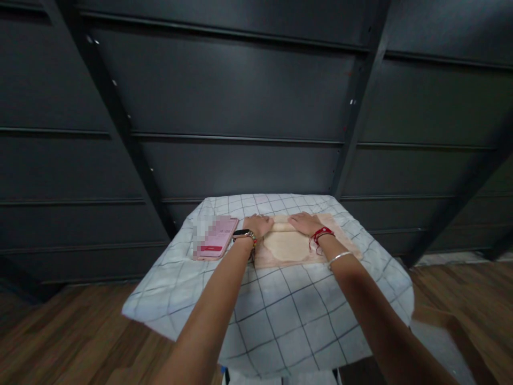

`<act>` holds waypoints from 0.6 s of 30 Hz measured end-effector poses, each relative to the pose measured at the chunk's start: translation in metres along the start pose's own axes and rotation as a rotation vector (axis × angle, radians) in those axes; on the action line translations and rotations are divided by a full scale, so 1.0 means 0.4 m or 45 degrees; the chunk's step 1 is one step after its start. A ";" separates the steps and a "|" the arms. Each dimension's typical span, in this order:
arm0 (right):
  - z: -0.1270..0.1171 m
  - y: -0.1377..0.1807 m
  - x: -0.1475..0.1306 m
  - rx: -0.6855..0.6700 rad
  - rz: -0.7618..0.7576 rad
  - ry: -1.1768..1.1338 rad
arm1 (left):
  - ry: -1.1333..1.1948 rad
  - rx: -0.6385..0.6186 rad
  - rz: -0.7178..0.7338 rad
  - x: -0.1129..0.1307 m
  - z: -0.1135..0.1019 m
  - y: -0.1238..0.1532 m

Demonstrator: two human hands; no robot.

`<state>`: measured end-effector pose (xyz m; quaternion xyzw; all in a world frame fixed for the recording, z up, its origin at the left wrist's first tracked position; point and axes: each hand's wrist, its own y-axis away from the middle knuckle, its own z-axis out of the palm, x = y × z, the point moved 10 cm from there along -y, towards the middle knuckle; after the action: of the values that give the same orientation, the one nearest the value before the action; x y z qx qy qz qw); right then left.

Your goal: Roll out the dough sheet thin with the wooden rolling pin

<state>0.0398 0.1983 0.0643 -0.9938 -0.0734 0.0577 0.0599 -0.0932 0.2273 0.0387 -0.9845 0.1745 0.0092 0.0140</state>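
While both arms stretch forward over the desk (280, 326), the hands meet at the far edge of the board (348, 247).

Landmark: the board, a pinkish slab lying flat on the far half of the desk, on top of the checked cloth (192, 289).

- Dough (285, 247): a pale flattened round in the middle of the board, touching it and lying within its edges.
- Rolling pin (282, 227): a pale cylinder lying crosswise at the far side of the board, resting on the far rim of the dough. Only its middle shows; both ends are under the palms.
- Left hand (258, 224): at the far left corner of the board, palm down on the left end of the pin. Fingers spread and laid flat, not curled round it.
- Right hand (306, 223): at the far side of the board, right of its middle, palm down on the right end of the pin. Fingers also flat and extended.
- The two hands are apart, with the bare middle of the pin between them.
- Watch (243, 233) on the left wrist, over the left edge of the board.
- Red band (320, 234) and thin bangle (339, 258) on the right wrist, over the right part of the board.
- Phone (216, 238): pink, flat on the cloth just left of the board, not touching it. Screen blurred.
- Beyond the board: dark panelled wall (240, 107).
- Below and to either side of it: wooden floor (80, 331).
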 end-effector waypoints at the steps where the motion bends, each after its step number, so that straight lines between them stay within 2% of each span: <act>1: 0.011 -0.002 0.002 -0.019 -0.004 -0.002 | -0.007 -0.002 0.020 0.003 0.002 -0.002; 3: 0.034 -0.011 0.010 -0.060 -0.014 -0.008 | -0.014 0.000 0.044 0.006 0.008 -0.011; 7: 0.070 -0.045 0.035 -0.114 -0.032 -0.026 | 0.004 0.000 -0.026 -0.018 0.025 -0.048; 10: 0.087 -0.083 0.048 -0.123 -0.054 -0.033 | -0.010 0.004 0.006 -0.024 0.033 -0.081; 14: 0.098 -0.138 0.060 -0.110 -0.077 -0.005 | -0.040 0.007 0.089 -0.026 0.039 -0.125; 18: 0.090 -0.182 0.076 -0.068 -0.038 -0.007 | -0.037 0.018 0.082 -0.040 0.038 -0.164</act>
<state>0.0552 0.2783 0.0347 -0.9937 -0.0897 0.0578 0.0341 -0.0860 0.2948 0.0252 -0.9780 0.2059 0.0227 0.0230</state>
